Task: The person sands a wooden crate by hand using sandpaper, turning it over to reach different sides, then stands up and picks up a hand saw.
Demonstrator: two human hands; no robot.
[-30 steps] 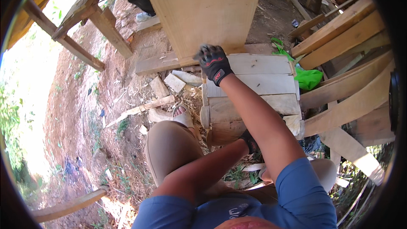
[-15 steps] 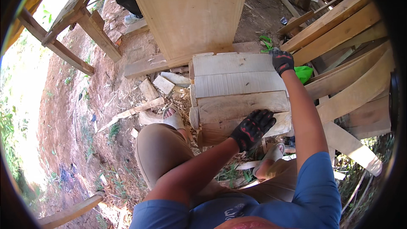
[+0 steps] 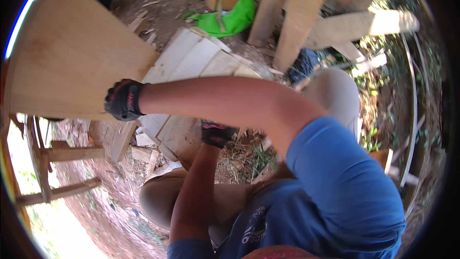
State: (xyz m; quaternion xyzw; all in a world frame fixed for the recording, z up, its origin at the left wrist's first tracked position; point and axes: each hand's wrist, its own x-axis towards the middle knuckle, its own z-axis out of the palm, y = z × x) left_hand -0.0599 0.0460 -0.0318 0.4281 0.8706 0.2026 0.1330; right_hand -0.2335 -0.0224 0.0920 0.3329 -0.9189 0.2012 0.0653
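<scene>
A block of pale wooden slats lies before me, partly covered by my right forearm. My right hand, in a black glove with red marks, reaches across to the left. Its fingers look curled in front of the lower edge of a large smooth wooden panel; whatever they hold, if anything, is hidden. Beneath that forearm, my left hand, gloved likewise, is at the near side of the slatted block. The forearm hides its fingers, so its grip does not show.
A bright green cloth or bag lies beyond the block. Thick wooden boards stand at the back right, beside a dark plastic bag. A rough wooden frame is at the left. Offcuts and shavings litter the dirt ground.
My right hand has left the far right corner of the block and swung left to the panel. My left hand is now under the right forearm. The whole view has turned to the right.
</scene>
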